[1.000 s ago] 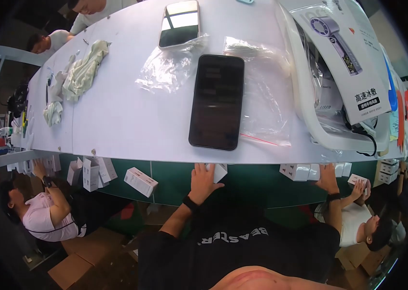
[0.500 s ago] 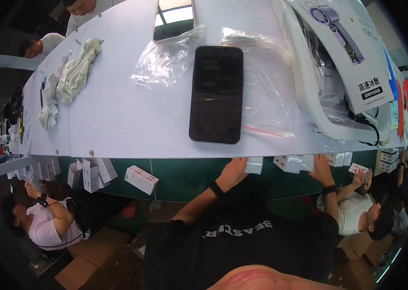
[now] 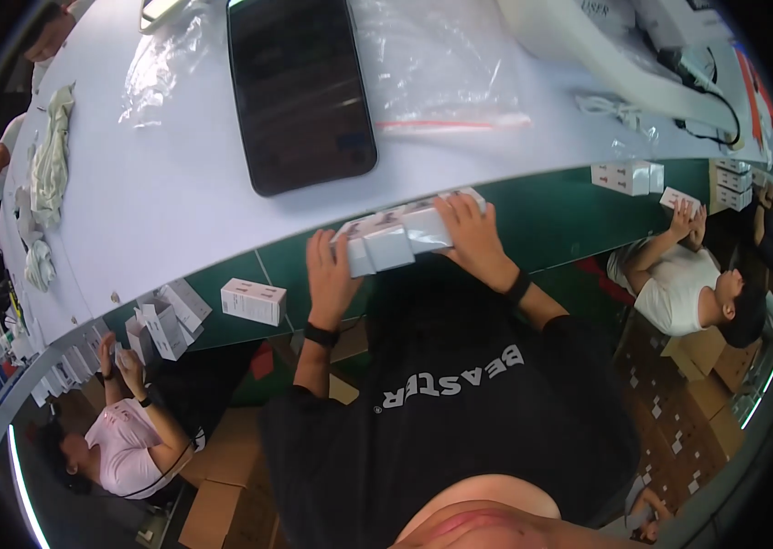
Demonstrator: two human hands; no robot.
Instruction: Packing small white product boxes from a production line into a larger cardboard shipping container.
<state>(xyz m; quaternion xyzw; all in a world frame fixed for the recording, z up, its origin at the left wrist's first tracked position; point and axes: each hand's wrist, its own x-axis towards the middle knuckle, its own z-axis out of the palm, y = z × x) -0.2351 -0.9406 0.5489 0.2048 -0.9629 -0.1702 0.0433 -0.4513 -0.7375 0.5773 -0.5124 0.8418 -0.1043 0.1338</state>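
Note:
Between my two hands sits a row of several small white boxes (image 3: 390, 245), pressed side by side over the green work surface just below the white shelf's edge. My left hand (image 3: 330, 279) is closed against the row's left end. At the other end, my right hand (image 3: 475, 236) grips the last box, its fingers over the top. Part of each palm is hidden by the boxes. Beyond them a black smartphone (image 3: 304, 96) lies on the white shelf.
A single white box (image 3: 254, 302) lies left on the green surface (image 3: 542, 215). More boxes (image 3: 627, 177) stand right. Clear plastic bags (image 3: 446, 69), a white-framed tray (image 3: 620, 69) and a crumpled cloth (image 3: 53, 156) are on the shelf. Co-workers (image 3: 135, 430) sit on both sides.
My hands have come to the ends of one joined row of boxes; before, each was at separate boxes. The view has turned, and the phone appears farther left and higher.

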